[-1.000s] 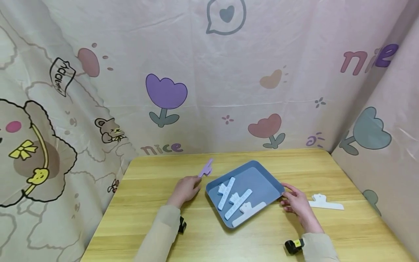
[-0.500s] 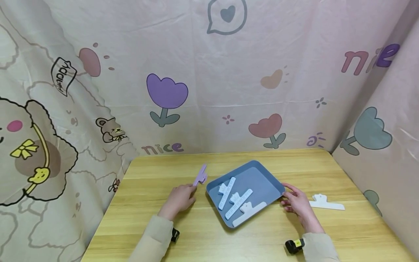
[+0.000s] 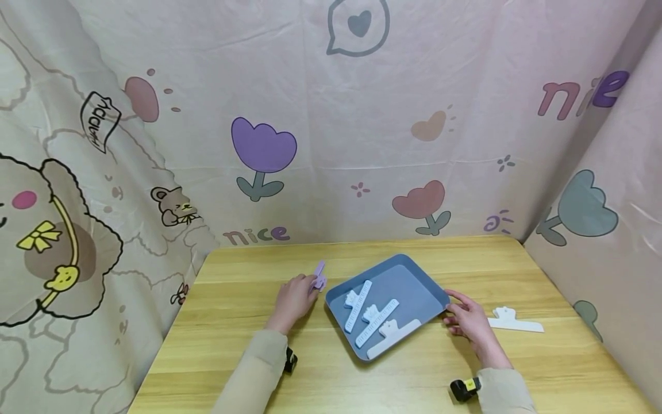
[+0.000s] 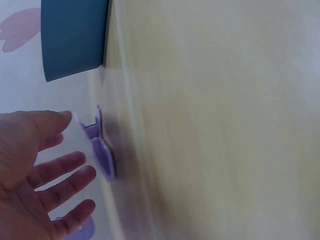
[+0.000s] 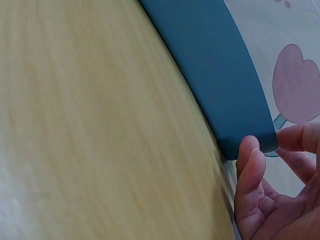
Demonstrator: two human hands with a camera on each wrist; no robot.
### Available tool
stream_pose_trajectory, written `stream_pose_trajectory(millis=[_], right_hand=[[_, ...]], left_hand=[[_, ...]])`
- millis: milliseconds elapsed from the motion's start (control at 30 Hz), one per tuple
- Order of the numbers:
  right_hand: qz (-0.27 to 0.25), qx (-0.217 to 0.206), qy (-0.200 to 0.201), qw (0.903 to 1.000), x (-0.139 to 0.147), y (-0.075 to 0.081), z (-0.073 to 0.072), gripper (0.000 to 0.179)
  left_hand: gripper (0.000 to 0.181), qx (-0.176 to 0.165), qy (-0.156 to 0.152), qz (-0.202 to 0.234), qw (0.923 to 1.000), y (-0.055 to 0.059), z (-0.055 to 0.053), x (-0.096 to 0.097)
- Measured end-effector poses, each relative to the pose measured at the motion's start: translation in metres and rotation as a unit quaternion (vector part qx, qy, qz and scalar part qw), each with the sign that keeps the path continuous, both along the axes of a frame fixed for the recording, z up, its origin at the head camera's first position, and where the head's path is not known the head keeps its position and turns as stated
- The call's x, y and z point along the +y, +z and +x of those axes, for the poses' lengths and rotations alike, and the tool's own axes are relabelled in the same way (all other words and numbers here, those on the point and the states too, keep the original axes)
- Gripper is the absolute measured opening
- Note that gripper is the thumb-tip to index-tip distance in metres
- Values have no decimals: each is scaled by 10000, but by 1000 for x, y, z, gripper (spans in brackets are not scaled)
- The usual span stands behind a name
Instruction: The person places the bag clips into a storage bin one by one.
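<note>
Left hand [image 3: 293, 299]: reaches over the table [image 3: 217, 316]; in its wrist view the fingers are loose and spread, with the thumb tip at the edge of a clip, and I do not see them closed round it.
Purple clip [image 3: 320, 280]: at this hand's fingertips, just beside the tray's left corner; it is outside the tray.
Tray [image 3: 405, 287]: grey-blue, shallow, turned so that one corner points toward the person; it contains three clips, all in its left and near part, while its far right part is bare.
Clips in the tray: from left, a pale-blue ruler-marked clip [image 3: 358, 313], a second pale-blue ruler clip [image 3: 376, 323], then a plain white clip [image 3: 394, 339]; they lie slanted, side by side, probably so that each has its own place.
Right hand [image 3: 468, 319]: pinches the tray's right corner between its digits, I suppose to keep the tray steady.
Outer white clip [image 3: 517, 325]: lies on the table to the right, just beyond the right hand.
</note>
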State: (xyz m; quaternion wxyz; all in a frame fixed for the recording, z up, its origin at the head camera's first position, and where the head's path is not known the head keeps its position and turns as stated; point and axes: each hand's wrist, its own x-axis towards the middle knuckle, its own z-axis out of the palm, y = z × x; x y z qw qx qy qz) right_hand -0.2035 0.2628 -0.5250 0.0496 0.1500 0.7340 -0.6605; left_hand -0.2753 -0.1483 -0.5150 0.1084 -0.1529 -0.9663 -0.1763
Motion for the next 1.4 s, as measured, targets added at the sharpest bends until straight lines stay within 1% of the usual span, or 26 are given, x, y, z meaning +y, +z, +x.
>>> stream_pose_trajectory(millis=[100,233,333,467,633,767,933,1100,1267,1400], right_hand=[[8,5,7,10000,0,0,0,52],[38,-14,6,10000,0,1,0,51],[41,-10,-16,10000,0,0,-1,51],[38,-6,-28,10000,1,0,-1,51],[49,-17,-13,10000,1,1,0,51],[50,-13,-14,10000,0,1,0,51],[56,-13,-5,10000,0,1,0,51],[73,-3,-3,10000,0,0,0,51],[77,9,-19,10000,0,0,0,51],[59,11,-43,10000,-1,-1,-1,51]], left_hand=[[39,-256,165,311,9991,-4,-7,2],[43,-640,388,770,9942,-9,-15,2],[45,-750,465,985,9912,-11,-19,2],[48,-810,528,1088,9894,-12,-20,2],[54,-944,656,956,9888,-11,-22,4],[56,-982,642,933,9887,-9,-22,5],[49,-1057,566,1170,9859,-7,-23,3],[40,-1096,568,1416,9822,-7,-24,1],[31,-1046,728,1702,9771,-5,-23,-2],[32,-972,830,1988,9717,-2,-24,-3]])
